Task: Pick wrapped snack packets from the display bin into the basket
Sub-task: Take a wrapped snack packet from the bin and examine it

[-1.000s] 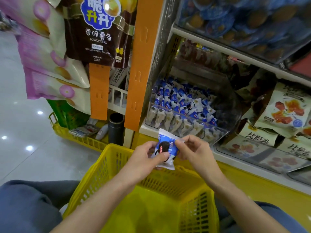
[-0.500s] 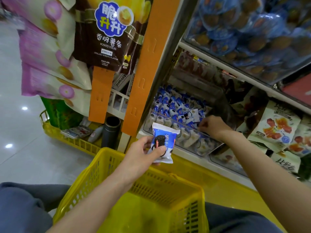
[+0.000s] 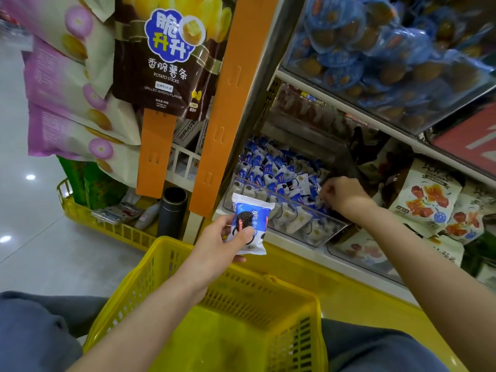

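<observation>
My left hand (image 3: pixel 214 244) holds a blue-and-white wrapped cookie packet (image 3: pixel 251 221) upright above the far rim of the yellow basket (image 3: pixel 295 299) on my lap. A clear display bin (image 3: pixel 308 222) on the low shelf is heaped with several like packets (image 3: pixel 271 170). My right hand (image 3: pixel 342 196) reaches into the bin's right end with its fingers curled down among the packets. Whether those fingers grip one is hidden. The basket's inside looks empty where visible.
An orange shelf post (image 3: pixel 228 103) stands left of the bin. Hanging snack bags (image 3: pixel 158 55) are at upper left. More bagged snacks (image 3: pixel 426 197) fill the shelf to the right, and a bin of blue-wrapped items (image 3: pixel 375 49) sits above. Another yellow basket (image 3: pixel 107 224) rests on the floor.
My right hand let go of the packet and moved up right into the bin. My left hand kept the packet and raised it slightly.
</observation>
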The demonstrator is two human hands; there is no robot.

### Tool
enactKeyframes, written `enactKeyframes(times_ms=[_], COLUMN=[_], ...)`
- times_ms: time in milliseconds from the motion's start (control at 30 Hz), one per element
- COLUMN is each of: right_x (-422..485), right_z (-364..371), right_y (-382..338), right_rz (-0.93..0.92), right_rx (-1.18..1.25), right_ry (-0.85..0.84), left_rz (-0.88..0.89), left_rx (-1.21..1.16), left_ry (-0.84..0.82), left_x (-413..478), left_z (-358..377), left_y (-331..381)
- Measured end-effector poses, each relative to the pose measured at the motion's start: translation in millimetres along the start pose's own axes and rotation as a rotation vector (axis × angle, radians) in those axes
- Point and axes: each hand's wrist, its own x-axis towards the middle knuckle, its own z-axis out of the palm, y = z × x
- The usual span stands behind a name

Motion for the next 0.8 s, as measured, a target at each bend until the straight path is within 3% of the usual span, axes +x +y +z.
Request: enactKeyframes(times_ms=[200,400,600,700,800], right_x=[1.1,5.2,-12.3,-28.6,-46.6], right_z=[8.7,12.9,-10.8,-21.3,-26.4], right_y=[-4.1,-5.4,-3.1,1.6,-3.4], right_rz=[0.013,0.005,0.0,-0.184,-0.274], right_rx=[-0.158,-0.137,-0.014,0.114,0.352], right_ry=[-0.148,-0.129,0.185,0.446,0.497], left_rz=[-0.014,-0.016,0.025,0.012,0.003], left_rx=[0.034,0.034,-0.021,-0.065,-0.117], left_ry=[0.013,0.037,0.029,0.028,0.025], left_x=[-5.2,-5.4,0.7,3.4,3.4], left_z=[0.0,-3.9,-4.0,-1.8,0.1], left_y=[-1.6,-1.7,-2.8,-4.4,-4.0])
